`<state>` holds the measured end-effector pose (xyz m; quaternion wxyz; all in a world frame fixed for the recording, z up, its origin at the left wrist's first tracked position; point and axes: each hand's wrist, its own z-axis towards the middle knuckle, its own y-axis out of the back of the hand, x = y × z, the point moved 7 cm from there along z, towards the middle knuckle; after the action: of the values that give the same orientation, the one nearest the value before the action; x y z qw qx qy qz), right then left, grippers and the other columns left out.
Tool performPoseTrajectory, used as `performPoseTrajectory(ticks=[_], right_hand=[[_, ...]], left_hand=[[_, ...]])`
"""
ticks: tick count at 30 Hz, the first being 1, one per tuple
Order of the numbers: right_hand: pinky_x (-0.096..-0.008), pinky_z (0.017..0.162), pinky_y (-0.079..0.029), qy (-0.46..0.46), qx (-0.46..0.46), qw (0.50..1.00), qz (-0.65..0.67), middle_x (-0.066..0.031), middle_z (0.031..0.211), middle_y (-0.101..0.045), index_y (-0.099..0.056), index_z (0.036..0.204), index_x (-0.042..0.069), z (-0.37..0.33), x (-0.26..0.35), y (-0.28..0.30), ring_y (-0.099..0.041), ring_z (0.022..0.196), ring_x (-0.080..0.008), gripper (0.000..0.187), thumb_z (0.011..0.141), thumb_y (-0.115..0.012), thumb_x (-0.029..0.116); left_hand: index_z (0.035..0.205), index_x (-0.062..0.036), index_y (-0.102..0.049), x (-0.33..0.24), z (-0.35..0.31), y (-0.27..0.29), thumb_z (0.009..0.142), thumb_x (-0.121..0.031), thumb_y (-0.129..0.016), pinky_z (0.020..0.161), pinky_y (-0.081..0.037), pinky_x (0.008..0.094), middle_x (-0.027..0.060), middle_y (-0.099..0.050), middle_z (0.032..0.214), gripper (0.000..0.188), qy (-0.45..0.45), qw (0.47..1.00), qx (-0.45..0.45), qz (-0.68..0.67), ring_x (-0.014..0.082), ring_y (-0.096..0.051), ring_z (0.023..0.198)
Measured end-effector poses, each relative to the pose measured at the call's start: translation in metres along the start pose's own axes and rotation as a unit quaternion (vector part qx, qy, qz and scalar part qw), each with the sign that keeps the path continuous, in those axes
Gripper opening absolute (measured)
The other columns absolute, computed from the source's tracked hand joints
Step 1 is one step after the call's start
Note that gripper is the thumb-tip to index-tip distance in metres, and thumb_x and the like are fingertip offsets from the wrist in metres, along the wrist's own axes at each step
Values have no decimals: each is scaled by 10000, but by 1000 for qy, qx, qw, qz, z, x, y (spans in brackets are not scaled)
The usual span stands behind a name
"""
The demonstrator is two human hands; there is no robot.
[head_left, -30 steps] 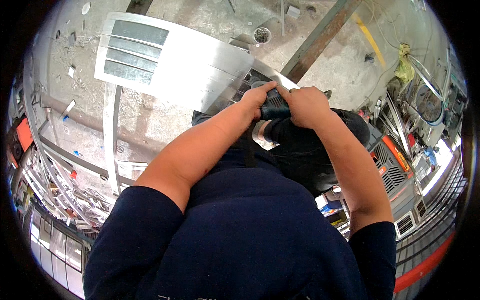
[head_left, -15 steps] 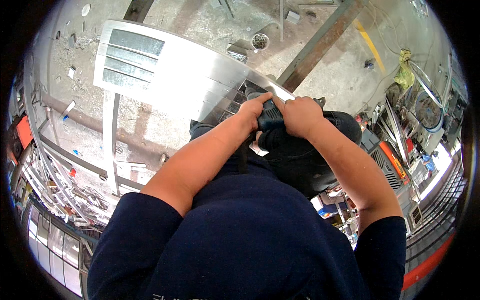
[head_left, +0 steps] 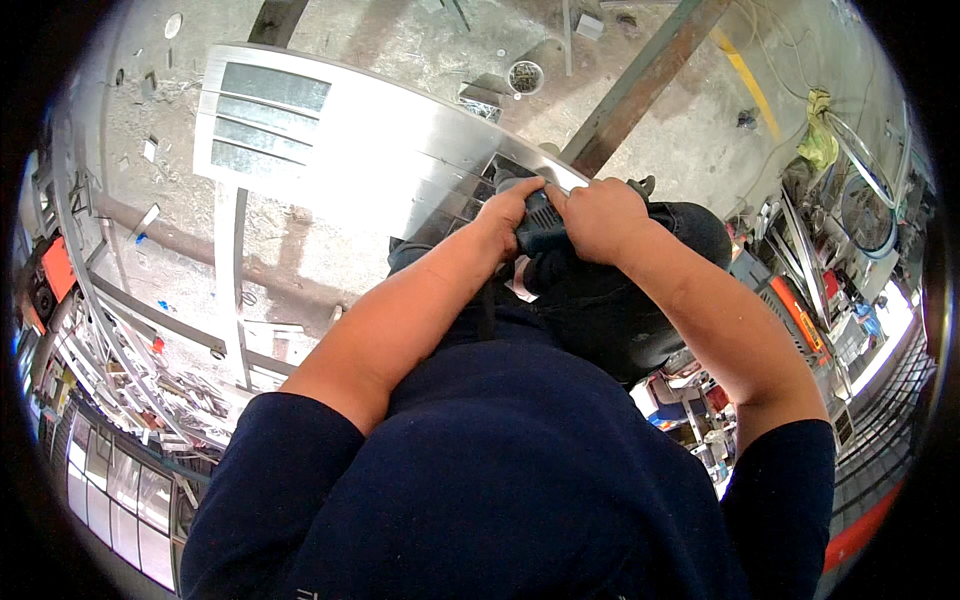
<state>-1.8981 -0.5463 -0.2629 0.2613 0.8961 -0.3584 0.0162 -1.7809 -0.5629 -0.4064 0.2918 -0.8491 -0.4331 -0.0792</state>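
Panel (head_left: 380, 145): silver metal, long axis roughly from half past nine to half past three, slotted end outermost, at 10 o'clock from the left hand (head_left: 501, 220). From below that end a pale metal bar (head_left: 229, 290) extends towards 6 o'clock. Left hand: closed round the left side of a dark power tool (head_left: 541, 222), thumb laid along its top; of the two hands, this one is nearer the panel's broad face. Power tool: held between the hands, at the left hand's 3 o'clock and the right hand's 9 o'clock, grey head end pointing to about 11 o'clock, towards dark openings near the panel's right end. Contact between head and metal cannot be confirmed. Right hand (head_left: 605, 222): closed on the opposite side; fingers underneath hidden. From it, a steel beam (head_left: 640, 100) runs off towards 1 o'clock, a dark-trousered knee (head_left: 695, 240) sits at 3 o'clock, and a yellow-green bundle (head_left: 820, 145) shows at 2 o'clock.
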Motion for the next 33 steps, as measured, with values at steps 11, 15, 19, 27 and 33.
performPoseTrajectory(ticks=[11,15,19,27,33], right_hand=[[-421,699,-542,5,-8,1000,-7,-129,891,-709,-542,1274,72,-1,0,0,-692,811,-306,436,850,-512,170],[-418,702,-541,4,-9,1000,-16,-127,890,-711,-544,1269,67,1,1,0,-693,811,-304,432,852,-506,174],[-419,701,-541,6,-20,1000,-15,-120,881,-712,-546,1263,54,1,2,-3,-695,804,-298,430,855,-503,180],[-415,679,-541,12,-13,999,-29,-123,864,-711,-541,1258,47,1,5,-1,-695,786,-295,436,844,-515,180],[-419,672,-540,13,-8,1000,-27,-125,853,-709,-546,1253,55,2,7,2,-693,783,-303,432,840,-520,182]], left_hand=[[839,-93,-640,3,4,2,891,-360,-605,645,-564,378,75,-685,749,274,-1,1000,-21,0,239,-665,614],[858,-100,-642,3,1,3,872,-377,-625,647,-563,385,74,-688,759,277,12,1000,-27,5,241,-666,617],[872,-106,-640,2,-2,3,855,-378,-646,644,-564,391,75,-688,762,273,3,999,-41,10,243,-667,615],[858,-104,-635,3,-3,4,853,-370,-650,618,-567,397,70,-686,757,267,7,999,-44,-3,246,-663,592],[842,-111,-645,3,-5,4,859,-375,-644,620,-565,379,66,-689,752,265,7,999,-37,-7,236,-670,610]])
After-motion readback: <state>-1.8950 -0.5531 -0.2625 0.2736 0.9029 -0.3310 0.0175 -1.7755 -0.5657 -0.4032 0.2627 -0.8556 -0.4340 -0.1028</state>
